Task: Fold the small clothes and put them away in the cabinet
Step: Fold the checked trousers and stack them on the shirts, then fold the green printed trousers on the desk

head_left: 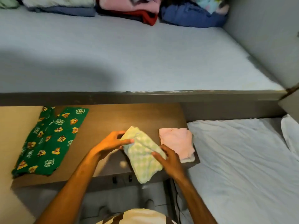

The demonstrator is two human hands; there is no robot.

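On the brown table top (103, 120), near its front edge, lies the pale green checked garment (143, 153), partly folded into a long packet set at a slant, its lower end hanging just past the table edge. Left hand (110, 143): thumb and fingers pinch the upper left corner of the packet. Right hand (168, 160): fingers spread and laid flat on the right edge, pressing it down. Judgement: thin knit, very light, limp; it will not hold a crease unaided and the layers may slide apart if lifted by one corner. Best taken at both ends of the fold, or scooped from beneath with a flat palm. Just beside it, to the right, a folded pink garment (177, 143) sits at the table's corner. Well apart on the left, green printed pants (48, 141) lie flat, not yet folded. Above, the cabinet shelf (129, 54) carries stacked clothes (127, 8) at the back. A bed sheet (242, 159) lies on the right.
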